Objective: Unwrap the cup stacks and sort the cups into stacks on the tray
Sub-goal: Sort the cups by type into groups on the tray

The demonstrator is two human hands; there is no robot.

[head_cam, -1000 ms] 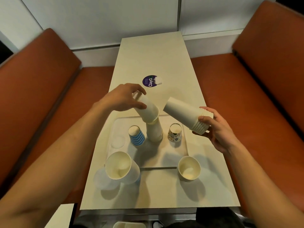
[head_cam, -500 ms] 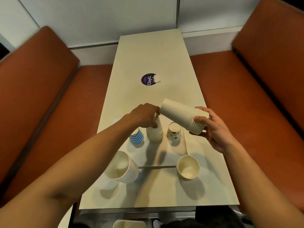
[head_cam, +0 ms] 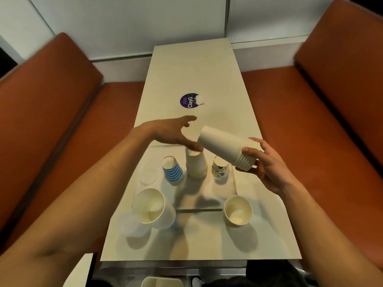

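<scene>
Lifted off the upside-down white stack [head_cam: 195,164] on the tray [head_cam: 234,181], the left hand [head_cam: 172,132] now hovers above it, grip spread and empty. Beside it, the right hand [head_cam: 269,166] has its grip curled round a tilted stack of white cups [head_cam: 223,147]. Farther along the surface [head_cam: 196,65], a purple sticker [head_cam: 189,101] reads "ClayG".

held cup stack [head_cam: 226,146]: plain white | inverted cup [head_cam: 172,169]: blue-white stripes | small cup [head_cam: 220,167]: multicolour print | sticker [head_cam: 189,100]: purple | benches [head_cam: 310,112]: orange-brown | table [head_cam: 194,65]: cream
</scene>
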